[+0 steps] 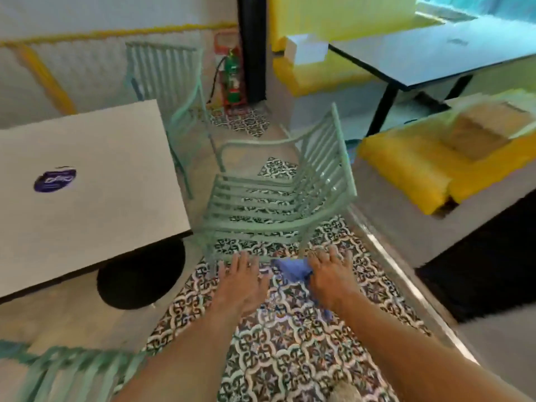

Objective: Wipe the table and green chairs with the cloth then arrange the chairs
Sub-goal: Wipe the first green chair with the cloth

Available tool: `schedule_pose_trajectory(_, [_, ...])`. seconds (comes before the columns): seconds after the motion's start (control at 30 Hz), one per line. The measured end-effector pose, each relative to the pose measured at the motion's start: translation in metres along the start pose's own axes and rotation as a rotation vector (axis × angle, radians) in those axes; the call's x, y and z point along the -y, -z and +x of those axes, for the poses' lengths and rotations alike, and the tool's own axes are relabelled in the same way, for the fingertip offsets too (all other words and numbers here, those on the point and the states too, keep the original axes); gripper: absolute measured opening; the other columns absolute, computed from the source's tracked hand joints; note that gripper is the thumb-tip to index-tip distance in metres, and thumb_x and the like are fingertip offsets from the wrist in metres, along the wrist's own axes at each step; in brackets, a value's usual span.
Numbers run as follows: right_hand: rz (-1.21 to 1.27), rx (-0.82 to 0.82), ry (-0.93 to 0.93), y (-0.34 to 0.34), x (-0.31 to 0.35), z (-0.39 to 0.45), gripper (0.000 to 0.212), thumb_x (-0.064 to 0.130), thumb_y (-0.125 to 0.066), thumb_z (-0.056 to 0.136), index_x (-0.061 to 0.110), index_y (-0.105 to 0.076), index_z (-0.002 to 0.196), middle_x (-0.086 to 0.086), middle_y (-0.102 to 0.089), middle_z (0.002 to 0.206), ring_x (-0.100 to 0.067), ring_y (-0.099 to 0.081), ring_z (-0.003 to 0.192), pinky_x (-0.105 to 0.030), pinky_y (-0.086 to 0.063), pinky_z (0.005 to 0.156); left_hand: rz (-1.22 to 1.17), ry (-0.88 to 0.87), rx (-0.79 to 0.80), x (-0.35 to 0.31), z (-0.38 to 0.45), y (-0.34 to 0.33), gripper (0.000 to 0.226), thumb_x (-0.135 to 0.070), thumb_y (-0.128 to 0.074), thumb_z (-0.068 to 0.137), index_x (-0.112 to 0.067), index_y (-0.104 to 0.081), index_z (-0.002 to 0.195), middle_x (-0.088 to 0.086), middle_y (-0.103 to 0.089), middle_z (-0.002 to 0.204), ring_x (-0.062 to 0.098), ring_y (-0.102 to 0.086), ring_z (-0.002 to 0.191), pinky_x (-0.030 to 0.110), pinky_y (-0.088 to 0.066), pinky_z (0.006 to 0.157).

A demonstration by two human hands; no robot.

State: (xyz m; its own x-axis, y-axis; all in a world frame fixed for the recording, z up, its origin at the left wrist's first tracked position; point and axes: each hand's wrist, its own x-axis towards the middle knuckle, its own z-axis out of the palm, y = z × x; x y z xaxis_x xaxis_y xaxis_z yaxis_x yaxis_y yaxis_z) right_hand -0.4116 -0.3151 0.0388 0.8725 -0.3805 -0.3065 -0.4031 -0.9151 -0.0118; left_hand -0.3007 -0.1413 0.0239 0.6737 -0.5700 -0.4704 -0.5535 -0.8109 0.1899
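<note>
Pale green slatted metal chair [275, 195] straight ahead on the patterned floor tiles [290, 358], just beside the corner of the white rectangular table [87, 184] — round black base beneath. Left hand [242, 281] reaching toward the chair's near edge, fingers straight and spread, holding nothing. Right hand [329, 274] likewise extended, fingers spread, crumpled blue cloth [293, 269] bunched under the palm — exact hold not discernible. Second green slatted chair [168, 79] beyond the table, near the wall.
</note>
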Motion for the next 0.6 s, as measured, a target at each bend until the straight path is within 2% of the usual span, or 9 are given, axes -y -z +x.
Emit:
schedule_pose_trajectory(0.1, [-0.005,0.028,-0.060,0.005,-0.080,-0.002,0.076,0.048,-0.058,0.086,0.018,-0.024,0.147,-0.007,-0.024,0.154,-0.034,-0.010,0.145,-0.064,-0.005,0.111,0.057,-0.089,0.043,-0.087,0.027,0.004,0.068,-0.059,-0.010,0.099,-0.024,0.005,0.155,0.008,0.013,0.162,0.029,0.014,0.148,0.053,0.007,0.118])
schedule_pose_trajectory(0.23, [0.036,0.026,-0.158,0.011,-0.180,-0.005,0.051,0.045,-0.048,0.092,0.023,-0.039,0.137,-0.004,-0.036,0.148,-0.032,-0.017,0.143,-0.065,-0.008,0.111,0.116,-0.145,0.093,-0.194,0.064,0.002,0.069,-0.060,-0.008,0.098,-0.024,0.002,0.156,0.007,0.009,0.163,0.031,0.011,0.148,0.056,0.008,0.117])
schedule_pose_trajectory(0.3, [0.047,0.029,-0.203,0.016,-0.227,-0.004,0.046,0.046,-0.044,0.093,0.026,-0.043,0.135,-0.003,-0.038,0.147,-0.030,-0.021,0.142,-0.065,-0.007,0.111,0.140,-0.176,0.078,-0.242,0.083,0.003,0.070,-0.062,-0.009,0.097,-0.025,-0.002,0.156,0.006,0.005,0.163,0.031,0.007,0.149,0.058,0.006,0.117])
schedule_pose_trajectory(0.6, [0.063,0.070,-0.319,0.051,-0.369,0.064,0.051,0.046,-0.048,0.092,0.022,-0.042,0.136,-0.007,-0.034,0.150,-0.033,-0.015,0.145,-0.067,-0.004,0.110,0.156,-0.250,0.004,-0.379,0.194,0.048,0.071,-0.062,-0.009,0.096,-0.024,-0.003,0.156,0.010,0.005,0.163,0.031,0.008,0.149,0.053,0.007,0.116])
